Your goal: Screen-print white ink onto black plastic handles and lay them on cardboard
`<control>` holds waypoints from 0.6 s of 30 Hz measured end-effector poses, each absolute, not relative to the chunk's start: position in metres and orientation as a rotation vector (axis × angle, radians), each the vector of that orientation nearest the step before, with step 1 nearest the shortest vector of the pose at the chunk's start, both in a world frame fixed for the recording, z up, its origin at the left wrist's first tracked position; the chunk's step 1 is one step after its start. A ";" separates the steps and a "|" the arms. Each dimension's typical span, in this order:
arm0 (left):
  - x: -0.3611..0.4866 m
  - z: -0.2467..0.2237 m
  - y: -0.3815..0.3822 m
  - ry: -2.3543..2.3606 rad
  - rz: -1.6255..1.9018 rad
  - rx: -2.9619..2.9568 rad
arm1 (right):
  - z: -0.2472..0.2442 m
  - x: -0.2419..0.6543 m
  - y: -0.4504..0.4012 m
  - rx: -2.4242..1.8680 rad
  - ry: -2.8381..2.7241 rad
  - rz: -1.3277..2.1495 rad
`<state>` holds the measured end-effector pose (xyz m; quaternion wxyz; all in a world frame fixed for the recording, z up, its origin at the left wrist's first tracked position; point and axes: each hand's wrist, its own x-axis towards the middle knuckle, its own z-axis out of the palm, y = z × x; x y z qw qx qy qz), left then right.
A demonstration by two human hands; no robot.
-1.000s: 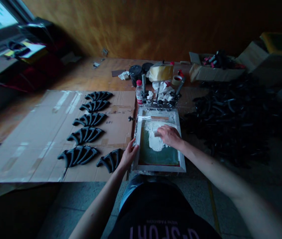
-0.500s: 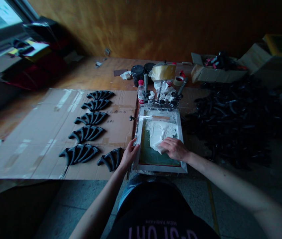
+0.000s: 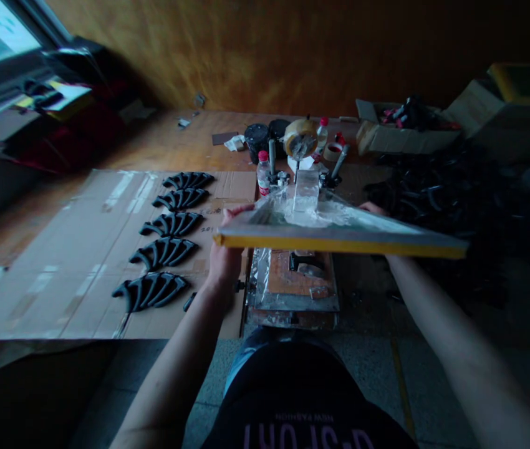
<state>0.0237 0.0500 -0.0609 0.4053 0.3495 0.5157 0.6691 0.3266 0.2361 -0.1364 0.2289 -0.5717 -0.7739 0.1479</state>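
Observation:
A screen printing frame [image 3: 340, 242] is raised at its near edge and tilts up from hinge clamps [image 3: 329, 181] at the back. My left hand [image 3: 225, 259] grips its left side. On the right side, my right hand [image 3: 377, 212] holds the frame, largely hidden behind it. White ink [image 3: 335, 212] is smeared over the mesh, and a squeegee [image 3: 307, 189] coated with it stands at the far end. Below the frame, a curved black part [image 3: 306, 262] lies on a wooden base [image 3: 281, 277].
Several rows of curved black parts [image 3: 164, 252] lie on cardboard [image 3: 63, 249] at the left. A dark heap of similar parts [image 3: 452, 212] fills the right. Behind the clamps stand a red-capped bottle [image 3: 264, 174], black tubs [image 3: 257, 142] and a tape roll [image 3: 334, 151]. An open carton [image 3: 393, 138] sits farther right.
The frame has swung up from lying flat, uncovering the base and black part. My right hand has let go of the squeegee and moved to the frame's right side. My left hand has risen.

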 end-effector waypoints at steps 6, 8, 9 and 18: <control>0.047 -0.061 0.062 1.270 1.759 0.729 | -0.201 0.284 0.147 -1.426 -2.681 0.426; 0.067 -0.089 0.042 1.307 1.544 0.592 | -0.199 0.266 0.124 -1.511 -2.688 0.433; 0.078 -0.106 0.030 1.304 1.345 0.518 | -0.194 0.258 0.113 -1.561 -2.649 0.462; 0.062 -0.193 -0.055 1.486 1.157 0.200 | -0.196 0.281 0.114 -0.827 -2.586 0.604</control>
